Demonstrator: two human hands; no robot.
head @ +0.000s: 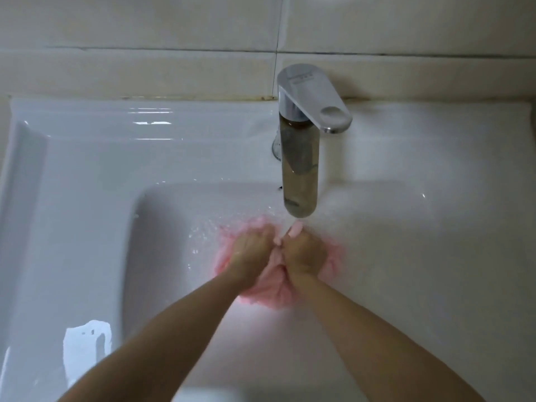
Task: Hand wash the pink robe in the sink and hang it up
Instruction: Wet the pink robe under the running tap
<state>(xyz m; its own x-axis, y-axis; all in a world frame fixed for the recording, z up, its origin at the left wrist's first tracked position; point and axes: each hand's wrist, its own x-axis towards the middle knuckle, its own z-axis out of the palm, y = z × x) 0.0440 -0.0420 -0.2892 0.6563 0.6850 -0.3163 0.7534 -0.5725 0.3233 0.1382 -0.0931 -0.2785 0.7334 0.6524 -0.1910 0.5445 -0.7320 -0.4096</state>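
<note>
The pink robe (272,294) lies bunched in the basin of the white sink (87,216), right under the spout. My left hand (251,252) grips a fold of the wet fabric on its left side. Close beside it, my right hand (304,253) grips another fold. The two hands nearly touch at the knuckles, with pink cloth showing between and around them. A thin stream of water appears to fall from the chrome faucet (300,169) onto the cloth just beyond my fingers. Most of the robe is hidden under my hands.
The faucet's flat lever handle (316,97) is turned toward the right. Water drops speckle the basin wall left of the robe. A wide wet ledge runs along the sink's left side. Beige wall tiles (145,39) rise straight behind the sink.
</note>
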